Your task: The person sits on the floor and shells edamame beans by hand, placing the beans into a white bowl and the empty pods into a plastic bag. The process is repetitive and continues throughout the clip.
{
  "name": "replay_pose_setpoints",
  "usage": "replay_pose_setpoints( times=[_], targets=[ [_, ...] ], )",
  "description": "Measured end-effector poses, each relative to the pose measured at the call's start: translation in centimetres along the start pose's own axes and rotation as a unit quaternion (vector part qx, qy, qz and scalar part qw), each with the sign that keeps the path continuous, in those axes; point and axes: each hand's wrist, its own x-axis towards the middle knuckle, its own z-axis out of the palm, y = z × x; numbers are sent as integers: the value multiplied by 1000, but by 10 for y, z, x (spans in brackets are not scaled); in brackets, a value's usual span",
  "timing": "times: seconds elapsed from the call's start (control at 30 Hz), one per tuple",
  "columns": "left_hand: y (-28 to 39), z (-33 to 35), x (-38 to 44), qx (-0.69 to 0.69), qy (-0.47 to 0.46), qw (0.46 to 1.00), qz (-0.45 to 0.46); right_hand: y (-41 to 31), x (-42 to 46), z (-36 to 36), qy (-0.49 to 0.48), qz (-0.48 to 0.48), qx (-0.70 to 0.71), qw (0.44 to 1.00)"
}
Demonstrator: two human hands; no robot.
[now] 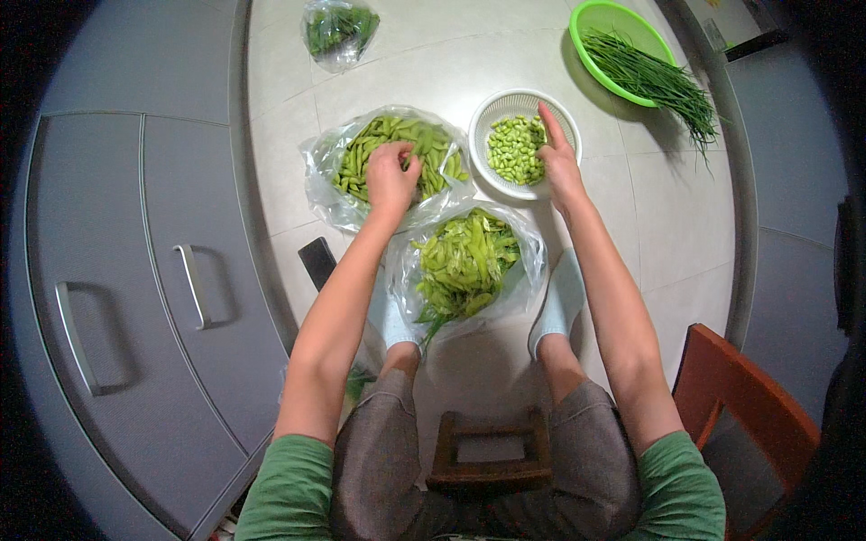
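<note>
My left hand (394,174) reaches over a clear plastic bag of green soybean pods (365,145), its fingers curled at a pod; whether it grips the pod cannot be told. My right hand (560,159) is over the right side of a white plastic colander (478,159), index finger extended; its curled fingers hide whether it holds anything. Shelled green beans (512,150) lie in the colander. Nearer to me, between my feet, a second clear plastic bag (531,270) holds emptied pods (467,260).
A green plastic basket (577,40) with long green chives (649,74) stands at the upper right. A bag of greens (340,30) lies at the top, a dark phone-like object (316,262) by my left arm. Grey cabinets (88,223) and a wooden chair (744,385) flank me.
</note>
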Motion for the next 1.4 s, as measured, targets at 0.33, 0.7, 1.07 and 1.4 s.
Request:
replay_pose_setpoints(
  times=[0.33,0.7,1.07,1.4],
  targets=[
    [63,-68,-50,-434,-173,844,-263,-34,-42,-2,-26,40,-17,999],
    [86,-79,-123,-351,-229,877,-234,-15,-148,47,-295,114,-24,948],
    [90,-80,-122,-283,-252,896,-233,-5,-151,48,-285,82,-31,955],
    [90,-73,-122,-317,-268,867,-275,7,-153,50,-257,83,-19,963]
  ],
)
